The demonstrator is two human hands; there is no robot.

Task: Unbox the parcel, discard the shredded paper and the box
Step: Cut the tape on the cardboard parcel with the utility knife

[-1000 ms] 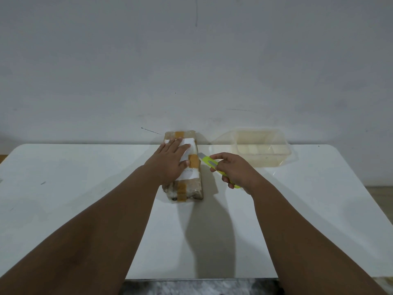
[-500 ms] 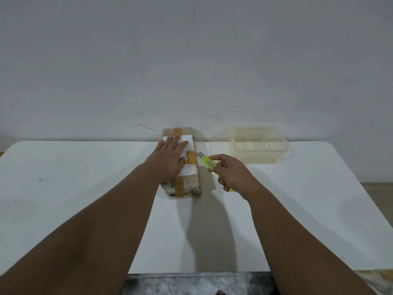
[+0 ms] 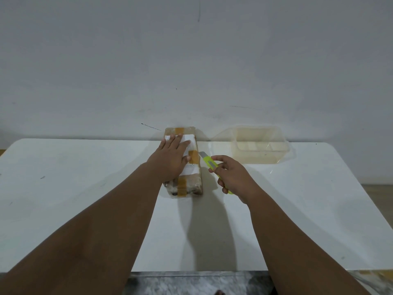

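Brown tape-bound cardboard parcel (image 3: 189,179) with white label lies at the far middle of the white surface (image 3: 85,188), left grip (image 3: 170,160) pressed flat on it with fingers straight, right grip (image 3: 234,177) grasping a yellow-green utility knife (image 3: 209,162), blade at the parcel's right edge, clear plastic container (image 3: 259,145) near, to its right.

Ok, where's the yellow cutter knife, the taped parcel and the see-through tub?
utility knife (image 3: 209,163): head view, on its yellow-green body just behind the blade.
parcel (image 3: 192,169): head view, on the white label on its top.
clear plastic container (image 3: 259,156): head view, on its near wall.
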